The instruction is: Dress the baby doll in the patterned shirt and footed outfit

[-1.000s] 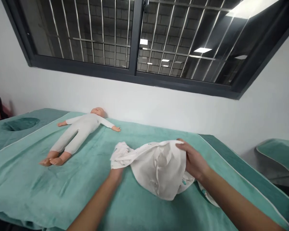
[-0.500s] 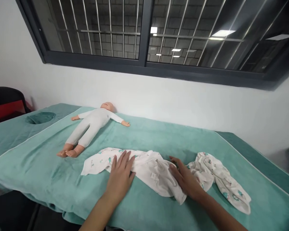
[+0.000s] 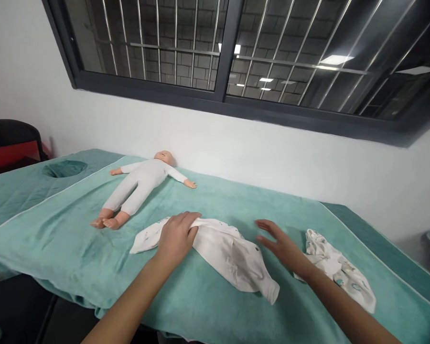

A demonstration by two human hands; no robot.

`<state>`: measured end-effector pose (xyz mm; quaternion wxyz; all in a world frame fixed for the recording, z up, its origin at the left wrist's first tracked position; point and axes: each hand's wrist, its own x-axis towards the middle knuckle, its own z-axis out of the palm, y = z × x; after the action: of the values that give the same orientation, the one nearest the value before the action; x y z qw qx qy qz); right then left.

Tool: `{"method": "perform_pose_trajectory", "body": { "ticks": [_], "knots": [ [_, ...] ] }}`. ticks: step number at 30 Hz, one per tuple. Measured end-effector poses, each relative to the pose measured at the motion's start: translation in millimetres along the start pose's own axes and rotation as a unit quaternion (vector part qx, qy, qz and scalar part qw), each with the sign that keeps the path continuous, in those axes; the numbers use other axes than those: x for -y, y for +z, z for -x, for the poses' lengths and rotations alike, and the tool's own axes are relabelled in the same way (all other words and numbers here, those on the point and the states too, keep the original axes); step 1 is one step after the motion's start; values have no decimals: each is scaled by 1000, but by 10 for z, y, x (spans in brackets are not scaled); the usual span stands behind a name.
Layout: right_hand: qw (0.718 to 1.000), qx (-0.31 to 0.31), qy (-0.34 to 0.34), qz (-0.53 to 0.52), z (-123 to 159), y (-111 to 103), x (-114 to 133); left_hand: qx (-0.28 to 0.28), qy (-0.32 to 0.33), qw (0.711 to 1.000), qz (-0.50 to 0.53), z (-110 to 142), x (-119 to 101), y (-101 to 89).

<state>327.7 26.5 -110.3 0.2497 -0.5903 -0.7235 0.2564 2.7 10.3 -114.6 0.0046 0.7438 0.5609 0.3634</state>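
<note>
A white baby garment [image 3: 229, 251] with small printed figures lies spread on the teal towel [image 3: 75, 239] that covers the table. My left hand [image 3: 175, 236] is curled on the garment's upper left part, fingers gripping the cloth. My right hand [image 3: 281, 243] hovers just right of the garment with fingers stretched out, holding nothing. A second small printed white garment [image 3: 338, 270] lies crumpled to the right of that hand. A baby doll [image 3: 139, 184] in a white suit lies on its back at the far left of the towel, head toward the wall.
The white wall and a barred dark window [image 3: 229, 52] run behind the table. A face hole [image 3: 64, 168] shows in the teal cover at far left. A black and red chair [image 3: 10, 145] stands left. The table's near edge drops off below my arms.
My left hand went from flat on the garment to curled on its cloth. My right hand lifted off it and moved right. The right-hand cloth now lies apart from the main garment.
</note>
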Motion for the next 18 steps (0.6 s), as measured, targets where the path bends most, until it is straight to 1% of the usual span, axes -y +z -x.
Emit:
{"method": "perform_pose_trajectory", "body": {
  "ticks": [1,2,3,5,7,9,11,12,13,15,16,18],
  "knots": [
    [998,38,-53,-17,-16,85,273,-15,6,1000,14,-47,-88,-95],
    [993,62,-96,-26,-38,174,540,-30,13,999,25,-94,-183,-199],
    [989,60,-133,-32,-69,258,786,-44,22,998,30,-139,-278,-309],
    [981,16,-189,-32,-165,369,1175,-75,47,996,12,-216,-442,-533],
    [974,-40,-223,-18,-278,370,1408,-103,75,991,-53,-271,-540,-738],
    [965,-100,-242,10,-361,262,1515,-105,90,977,-159,-309,-568,-904],
    [956,-153,-244,54,-374,95,1548,-79,82,957,-267,-336,-554,-1024],
    [953,-169,-239,82,-352,9,1548,-61,72,947,-306,-347,-543,-1068],
    [951,-173,-232,111,-315,-70,1541,-45,61,941,-330,-357,-534,-1104],
    [950,-152,-222,159,-214,-194,1504,-28,42,937,-344,-371,-528,-1160],
    [950,-140,-219,170,-161,-241,1475,-27,36,938,-343,-374,-529,-1183],
    [956,-128,-210,159,-60,-317,1410,-38,27,941,-336,-370,-535,-1225]
  ]
}}
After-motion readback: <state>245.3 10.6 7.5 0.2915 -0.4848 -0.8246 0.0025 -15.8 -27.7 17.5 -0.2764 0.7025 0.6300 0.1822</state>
